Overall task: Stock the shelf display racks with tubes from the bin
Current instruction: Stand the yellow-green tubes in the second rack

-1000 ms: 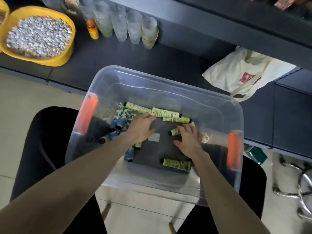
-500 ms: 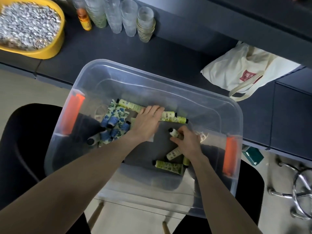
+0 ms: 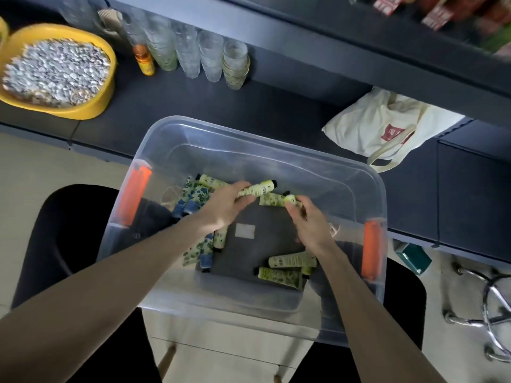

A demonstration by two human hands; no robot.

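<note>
Gripping a pale tube [image 3: 260, 188], the left hand [image 3: 224, 206] curls fingers [image 3: 238, 186] round it.

We are looking at a bin [image 3: 249, 156] of clear, smooth plastic, its latches [image 3: 134, 192] showing as matt orange plastic. The tubes [image 3: 287, 262] are gleaming softly as printed plastic. The tote bag [image 3: 381, 125] is showing cream woven cloth against the matt dark counter [image 3: 276, 106]. The stool base [image 3: 464, 319] is shining as chromed metal.
</note>
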